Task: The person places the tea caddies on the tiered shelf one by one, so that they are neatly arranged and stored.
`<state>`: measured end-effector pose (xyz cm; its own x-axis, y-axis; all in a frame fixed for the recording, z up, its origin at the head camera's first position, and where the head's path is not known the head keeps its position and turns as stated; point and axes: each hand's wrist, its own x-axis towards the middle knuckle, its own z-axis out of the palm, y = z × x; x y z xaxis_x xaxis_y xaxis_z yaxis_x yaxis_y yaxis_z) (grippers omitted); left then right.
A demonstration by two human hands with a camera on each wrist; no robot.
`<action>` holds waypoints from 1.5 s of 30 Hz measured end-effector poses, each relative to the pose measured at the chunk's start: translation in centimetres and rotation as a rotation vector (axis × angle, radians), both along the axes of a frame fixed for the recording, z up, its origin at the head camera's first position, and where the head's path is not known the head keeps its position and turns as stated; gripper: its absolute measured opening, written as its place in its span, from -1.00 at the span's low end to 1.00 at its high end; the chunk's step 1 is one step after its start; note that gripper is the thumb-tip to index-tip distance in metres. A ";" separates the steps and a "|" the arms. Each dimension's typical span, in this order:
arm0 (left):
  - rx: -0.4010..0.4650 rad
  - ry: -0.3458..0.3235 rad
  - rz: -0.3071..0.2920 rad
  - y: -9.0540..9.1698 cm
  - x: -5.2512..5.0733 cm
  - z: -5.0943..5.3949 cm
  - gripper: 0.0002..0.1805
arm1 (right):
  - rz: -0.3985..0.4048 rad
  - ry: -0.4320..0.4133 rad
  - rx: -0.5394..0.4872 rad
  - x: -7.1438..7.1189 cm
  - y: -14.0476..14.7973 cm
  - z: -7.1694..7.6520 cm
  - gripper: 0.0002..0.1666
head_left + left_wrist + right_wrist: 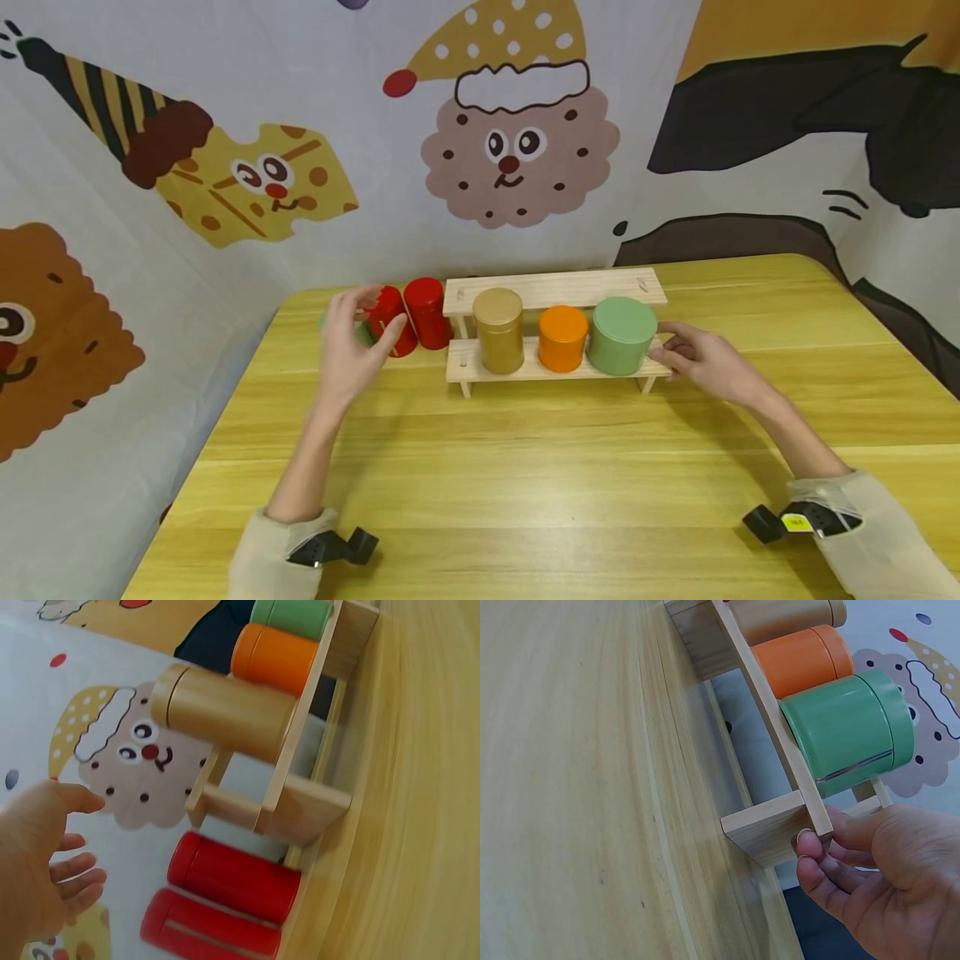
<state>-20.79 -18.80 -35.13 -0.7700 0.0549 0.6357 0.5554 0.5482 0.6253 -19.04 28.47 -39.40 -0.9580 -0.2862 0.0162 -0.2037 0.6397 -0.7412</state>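
Note:
My right hand (708,360) pinches the right end of the lower shelf of a wooden rack (555,287), fingertips on the board edge in the right wrist view (900,881). On that lower shelf stand a gold can (500,333), a shorter orange can (562,340) and a wide green can (621,337). My left hand (348,354) is held up with fingers apart by the left of two red cans (405,342); the left wrist view shows a gap between this hand (34,862) and both cans. The other red can (429,312) stands beside the rack.
A green object (363,334) is partly hidden behind my left hand. The rack's upper shelf, at the back, bears nothing. A cloth (300,258) printed with cartoon figures hangs behind the wooden table (480,500).

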 end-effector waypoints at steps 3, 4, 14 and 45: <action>0.012 -0.027 0.041 -1.1 -0.1 0.0 -0.47 | 0.002 0.004 0.001 0.0 0.0 0.0 -0.28; 0.014 -0.039 0.055 -1.5 -0.2 -0.1 -0.47 | 0.001 0.004 0.002 0.0 0.0 0.1 -0.28; 0.010 -0.114 0.151 -3.9 -0.9 -1.0 -0.45 | 0.000 -0.005 0.006 0.0 0.0 0.1 -0.27; -0.041 -0.499 0.248 -7.8 -3.9 -5.0 -0.01 | -0.004 -0.001 -0.002 0.2 -0.1 0.2 -0.28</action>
<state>-24.70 -26.61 -40.08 -0.9700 -0.1492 0.1920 0.0488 0.6541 0.7549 -18.88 28.38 -39.24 -0.9592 -0.2823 0.0159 -0.2003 0.6388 -0.7428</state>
